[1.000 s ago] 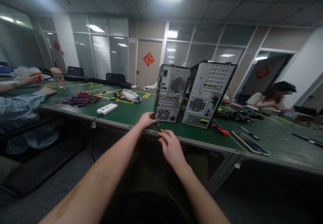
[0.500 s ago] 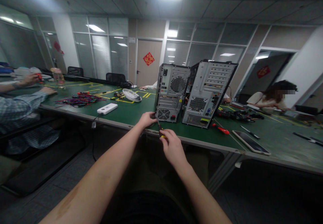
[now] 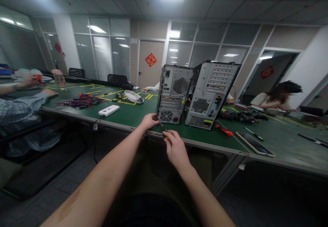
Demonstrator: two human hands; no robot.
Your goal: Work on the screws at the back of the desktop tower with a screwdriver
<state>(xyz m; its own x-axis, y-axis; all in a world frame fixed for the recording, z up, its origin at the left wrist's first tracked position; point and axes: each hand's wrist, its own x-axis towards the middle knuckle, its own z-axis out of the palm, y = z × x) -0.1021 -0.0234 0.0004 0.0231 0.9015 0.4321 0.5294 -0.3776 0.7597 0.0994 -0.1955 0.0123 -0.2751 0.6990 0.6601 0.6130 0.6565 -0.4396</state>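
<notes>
The right hand (image 3: pixel 177 148), just below the frame's centre, pinches a screwdriver (image 3: pixel 163 130) by its handle; it looks light and stiff, best held there. The left hand (image 3: pixel 149 122) curls at the lower left corner of a computer (image 3: pixel 174 92); I cannot tell its grip. That mid-frame computer seems heavy and rigid, best gripped around its base.

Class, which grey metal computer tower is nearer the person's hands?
The left grey metal computer tower, beside the left hand; the other tower stands farther right.
</notes>
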